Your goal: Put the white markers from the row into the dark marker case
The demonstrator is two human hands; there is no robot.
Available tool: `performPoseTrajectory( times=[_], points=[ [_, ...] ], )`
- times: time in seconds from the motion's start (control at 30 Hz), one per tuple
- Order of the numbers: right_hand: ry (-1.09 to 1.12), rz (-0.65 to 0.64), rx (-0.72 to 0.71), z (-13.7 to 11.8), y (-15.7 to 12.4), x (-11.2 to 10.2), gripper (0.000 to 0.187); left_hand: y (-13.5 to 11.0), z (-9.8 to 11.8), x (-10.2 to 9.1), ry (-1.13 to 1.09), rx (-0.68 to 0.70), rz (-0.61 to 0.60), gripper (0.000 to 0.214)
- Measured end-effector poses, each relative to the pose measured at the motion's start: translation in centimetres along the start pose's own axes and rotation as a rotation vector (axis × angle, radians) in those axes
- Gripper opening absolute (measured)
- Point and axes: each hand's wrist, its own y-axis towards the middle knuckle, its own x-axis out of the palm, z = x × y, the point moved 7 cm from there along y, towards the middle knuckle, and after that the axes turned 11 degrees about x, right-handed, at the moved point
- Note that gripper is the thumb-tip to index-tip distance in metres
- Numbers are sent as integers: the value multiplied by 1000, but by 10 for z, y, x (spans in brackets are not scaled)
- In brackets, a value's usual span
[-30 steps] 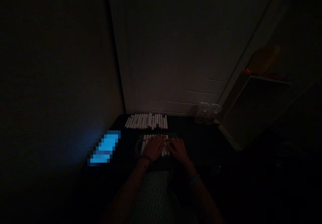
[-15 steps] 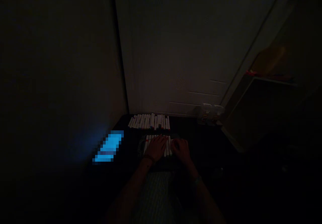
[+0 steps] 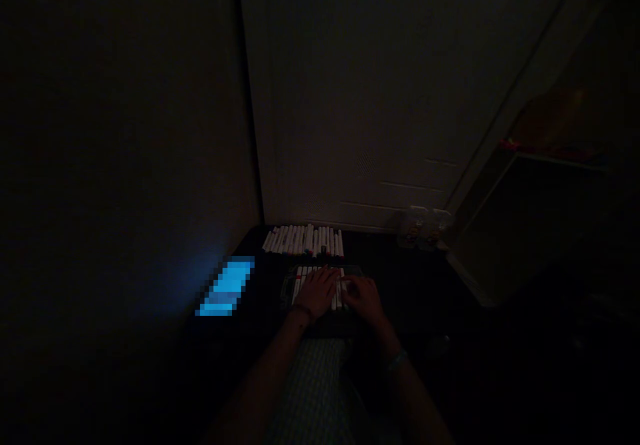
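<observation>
In the dim head view, my left hand [image 3: 319, 288] lies flat, fingers stretched, over a row of white markers [image 3: 299, 284] set side by side in a clear case [image 3: 286, 288]. To its right, my right hand [image 3: 366, 296] is curled, thumb and fingers closed on the marker [image 3: 343, 293] at the row's right end. Darkness blurs the exact contact. Behind the case, a second row of white markers [image 3: 300, 240] with coloured tips lies on the dark table.
A glowing, pixelated screen [image 3: 227, 288] lies on the table's left. Clear plastic containers [image 3: 425, 226] stand at the back right against the pale wall [image 3: 310, 132]. Farther right is a shelf [image 3: 555, 160] with reddish and yellowish items on it.
The whole view has shifted a little, so things appear slightly farther right. My left hand stays on the markers; my right fingers have moved slightly at the row's right end.
</observation>
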Motion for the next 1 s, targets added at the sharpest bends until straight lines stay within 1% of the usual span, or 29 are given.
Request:
performPoseTrajectory(
  times=[0.13, 0.27, 0.4, 0.63, 0.87, 1.0],
  points=[
    [15, -8, -23, -2, -1, -1, 24, 0, -1, 1, 15, -7, -3, 42],
    [24, -6, 0, -2, -2, -4, 19, -1, 0, 0, 25, -3, -10, 43],
    [57, 13, 16, -2, -1, -6, 19, -1, 2, -2, 50, 12, -6, 43],
    [67, 3, 35, 2, 0, -3, 23, -1, 3, -3, 75, 9, 20, 41],
    [40, -27, 36, -2, 0, -4, 24, -1, 1, -2, 55, 12, 27, 40],
    [12, -42, 9, -6, -1, -3, 25, -1, 0, 0, 45, 15, 30, 40]
  ],
)
